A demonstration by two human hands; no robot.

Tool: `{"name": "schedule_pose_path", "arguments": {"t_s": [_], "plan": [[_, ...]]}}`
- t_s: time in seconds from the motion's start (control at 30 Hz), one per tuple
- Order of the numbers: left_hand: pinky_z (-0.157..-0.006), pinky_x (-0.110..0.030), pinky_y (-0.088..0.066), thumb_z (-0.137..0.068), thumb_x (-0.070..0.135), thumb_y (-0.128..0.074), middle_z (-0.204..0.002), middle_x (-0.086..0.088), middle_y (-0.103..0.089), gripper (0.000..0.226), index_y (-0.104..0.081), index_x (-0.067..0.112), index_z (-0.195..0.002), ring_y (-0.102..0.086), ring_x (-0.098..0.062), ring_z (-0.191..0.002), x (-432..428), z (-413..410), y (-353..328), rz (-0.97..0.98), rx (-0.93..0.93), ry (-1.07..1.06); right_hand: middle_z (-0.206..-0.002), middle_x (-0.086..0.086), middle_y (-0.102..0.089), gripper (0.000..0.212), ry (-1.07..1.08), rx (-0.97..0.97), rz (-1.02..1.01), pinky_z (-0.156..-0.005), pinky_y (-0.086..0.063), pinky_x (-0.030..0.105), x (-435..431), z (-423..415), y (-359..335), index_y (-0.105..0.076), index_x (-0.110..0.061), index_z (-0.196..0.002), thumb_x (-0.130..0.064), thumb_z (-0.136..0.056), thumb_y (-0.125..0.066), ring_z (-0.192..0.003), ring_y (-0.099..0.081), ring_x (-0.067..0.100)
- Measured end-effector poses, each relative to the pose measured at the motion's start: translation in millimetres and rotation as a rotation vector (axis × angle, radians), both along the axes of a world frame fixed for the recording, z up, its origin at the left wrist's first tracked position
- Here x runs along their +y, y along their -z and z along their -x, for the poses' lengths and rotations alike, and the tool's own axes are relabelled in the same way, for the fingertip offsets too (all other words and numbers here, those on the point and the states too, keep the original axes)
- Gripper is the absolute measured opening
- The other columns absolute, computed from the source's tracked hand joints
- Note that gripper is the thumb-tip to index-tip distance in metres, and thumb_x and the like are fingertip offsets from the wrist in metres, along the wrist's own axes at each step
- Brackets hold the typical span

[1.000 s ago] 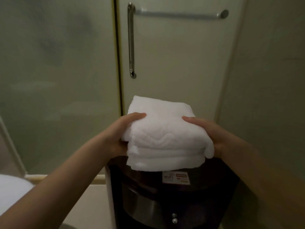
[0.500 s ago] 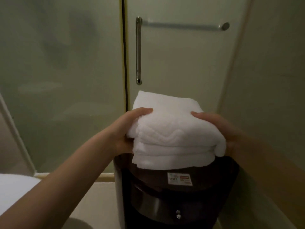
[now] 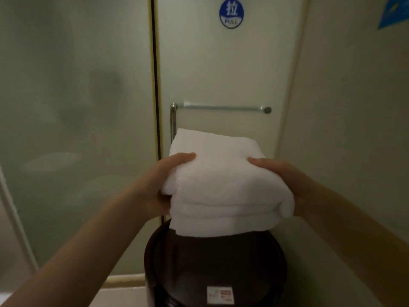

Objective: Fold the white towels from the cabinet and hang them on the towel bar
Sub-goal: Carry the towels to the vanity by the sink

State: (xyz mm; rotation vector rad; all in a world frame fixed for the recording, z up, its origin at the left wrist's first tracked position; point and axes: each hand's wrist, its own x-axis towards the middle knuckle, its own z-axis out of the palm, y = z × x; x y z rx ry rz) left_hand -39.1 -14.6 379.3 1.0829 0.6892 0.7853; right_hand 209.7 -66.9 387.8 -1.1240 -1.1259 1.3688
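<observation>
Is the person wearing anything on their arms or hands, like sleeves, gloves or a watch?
No. The left hand and right hand are bare: no gloves, no rings that show. Both forearms are uncovered as far as the picture reaches, with no sleeve, watch or bracelet in view.

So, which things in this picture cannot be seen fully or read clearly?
Head view:
Fingers of the left hand and right hand: under the folded white towels.
Lower part of the vertical door handle: behind the towels.
Label on the dark cabinet: print too small and blurred.
Blue sign at top right: cut off by the frame edge.
</observation>
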Motion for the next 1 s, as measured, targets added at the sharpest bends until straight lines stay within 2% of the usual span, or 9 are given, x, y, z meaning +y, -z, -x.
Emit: {"name": "schedule_pose_path", "arguments": {"t_s": [0.1,0.17,0.3,0.4,0.53,0.7,1.0], "plan": [[-0.063,-0.041,-0.057,-0.071,0.037,-0.071,-0.094,-0.014,-0.073,0.033,-0.077,0.013,-0.092,-0.071,-0.031,-0.081,-25,-5,-60,0.016,0.016,0.001,-0.079,0.014,-0.073,0.041,0.012,-0.006,0.011,-0.053,-0.054,0.029,-24,-4,-62,-0.077,-0.008,-0.084,-0.038,-0.056,-0.076,-0.071,-0.071,0.025],[-0.063,-0.04,-0.057,-0.07,0.038,-0.071,-0.092,-0.014,-0.073,0.032,-0.078,0.013,-0.089,-0.071,-0.031,-0.08,-41,-6,-103,0.025,0.028,0.0,-0.081,0.014,-0.072,0.041,0.018,-0.002,0.029,-0.056,-0.054,0.029,-39,-5,-102,-0.074,-0.008,-0.089,-0.038,-0.061,-0.075,-0.071,-0.071,0.025],[-0.064,-0.04,-0.057,-0.067,0.041,-0.073,-0.09,-0.016,-0.072,0.041,-0.073,0.011,-0.096,-0.071,-0.032,-0.079,-67,-4,-183,0.048,0.064,-0.002,-0.077,0.015,-0.072,0.035,-0.003,0.008,0.048,-0.053,-0.054,0.029,-67,-2,-182,-0.078,-0.009,-0.08,-0.037,-0.061,-0.074,-0.067,-0.071,0.025],[-0.065,-0.04,-0.057,-0.065,0.042,-0.073,-0.089,-0.015,-0.072,0.04,-0.075,0.011,-0.09,-0.071,-0.031,-0.078,-83,-2,-238,0.055,0.064,0.013,-0.077,0.013,-0.071,0.041,-0.009,0.014,0.025,-0.052,-0.053,0.028,-84,2,-237,-0.073,-0.009,-0.091,-0.036,-0.061,-0.073,-0.065,-0.07,0.025],[-0.062,-0.038,-0.057,-0.065,0.042,-0.071,-0.083,-0.012,-0.072,0.034,-0.076,0.013,-0.08,-0.071,-0.028,-0.073,-103,-2,-295,0.029,0.043,0.043,-0.075,0.011,-0.072,0.026,-0.026,0.019,-0.028,-0.051,-0.053,0.025,-106,6,-297,-0.078,-0.013,-0.076,-0.034,-0.07,-0.064,-0.064,-0.07,0.022],[-0.063,-0.037,-0.058,-0.067,0.043,-0.069,-0.078,-0.01,-0.073,0.03,-0.076,0.014,-0.072,-0.071,-0.025,-0.07,-126,-5,-345,-0.002,0.058,0.058,-0.069,0.009,-0.071,0.026,-0.057,0.05,-0.011,-0.05,-0.053,0.025,-135,8,-337,-0.078,-0.014,-0.067,-0.035,-0.071,-0.063,-0.061,-0.07,0.021],[-0.055,-0.034,-0.056,-0.07,0.042,-0.065,-0.072,-0.011,-0.072,0.032,-0.076,0.012,-0.068,-0.07,-0.026,-0.064,-133,-17,-377,-0.035,0.008,0.146,-0.071,0.009,-0.071,0.026,-0.036,0.044,-0.038,-0.053,-0.054,0.025,-147,-3,-373,-0.077,-0.013,-0.07,-0.036,-0.072,-0.064,-0.064,-0.07,0.021]]}}
